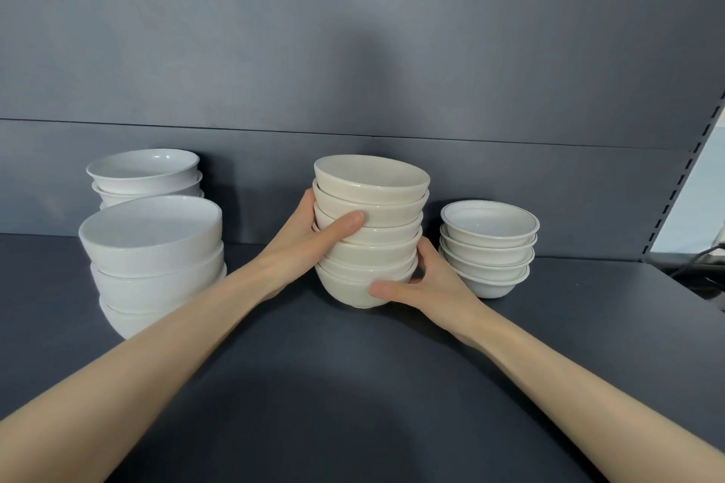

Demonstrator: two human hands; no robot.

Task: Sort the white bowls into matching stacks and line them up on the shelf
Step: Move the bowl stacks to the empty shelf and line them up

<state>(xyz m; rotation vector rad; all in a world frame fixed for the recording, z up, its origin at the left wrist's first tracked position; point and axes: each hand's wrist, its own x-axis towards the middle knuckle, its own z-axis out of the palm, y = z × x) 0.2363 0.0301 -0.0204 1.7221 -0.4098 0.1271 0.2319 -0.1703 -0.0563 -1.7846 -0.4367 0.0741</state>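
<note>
We hold the cream stack [370,231] upright on the shelf [353,384] between both hands — left hand [310,243] curled around its upper bowls, right hand [425,282] around its base — with the rimmed stack [488,247] just beside.

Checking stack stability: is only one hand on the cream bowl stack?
No, both the left hand and right hand hold the cream stack by its sides.
</note>
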